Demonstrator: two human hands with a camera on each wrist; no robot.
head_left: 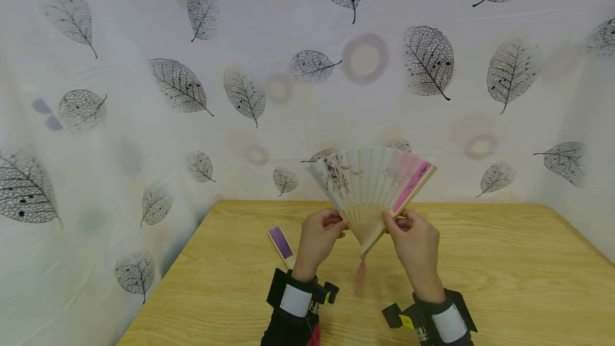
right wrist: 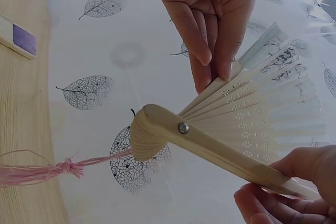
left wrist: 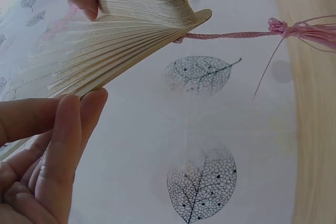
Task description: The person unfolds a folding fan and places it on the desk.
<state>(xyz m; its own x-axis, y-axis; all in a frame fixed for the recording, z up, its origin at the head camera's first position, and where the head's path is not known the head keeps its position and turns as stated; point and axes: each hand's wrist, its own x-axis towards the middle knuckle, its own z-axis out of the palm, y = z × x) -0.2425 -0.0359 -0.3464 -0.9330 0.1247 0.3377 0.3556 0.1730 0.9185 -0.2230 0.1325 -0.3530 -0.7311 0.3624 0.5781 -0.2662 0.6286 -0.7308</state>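
A folding fan (head_left: 372, 191) is spread upright above the table, its pale leaf printed with dark blossoms and turning pink at the right. My left hand (head_left: 317, 236) pinches its left outer rib between thumb and fingers. On the other side, my right hand (head_left: 415, 244) grips the thick right guard stick, thumb facing me. The slats meet at a metal rivet (right wrist: 183, 128) at the bottom. A pink tassel (left wrist: 310, 32) hangs from that end on a braided cord. In the right wrist view, small flower cut-outs show in the wooden ribs (right wrist: 239, 114).
A folded fan with a purple strip (head_left: 282, 245) lies on the wooden table (head_left: 504, 260), partly behind my left wrist. A deep pink tassel (head_left: 314, 333) shows below the left forearm. Behind the table hangs a white curtain (head_left: 307, 116) printed with leaves.
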